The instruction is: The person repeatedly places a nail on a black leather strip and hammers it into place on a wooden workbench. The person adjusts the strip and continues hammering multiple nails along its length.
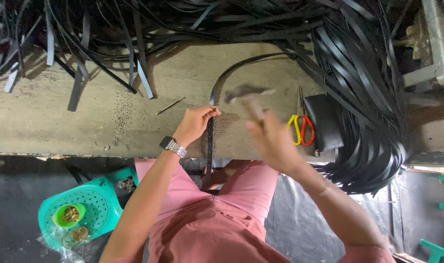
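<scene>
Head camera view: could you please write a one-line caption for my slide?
Left hand pins a black strap on the wooden bench while the right hand swings a blurred hammer.

right hand (273, 141) and the hammer (246, 95) it gripped were motion-smeared, so i couldn't make out the hammer's head shape. black strap (210, 141) dropped behind the bench edge, lower end hidden by my lap. strap pile (363, 73) ran off the top edge. small bits in the green cup (69, 214) were too tiny to tell.
</scene>
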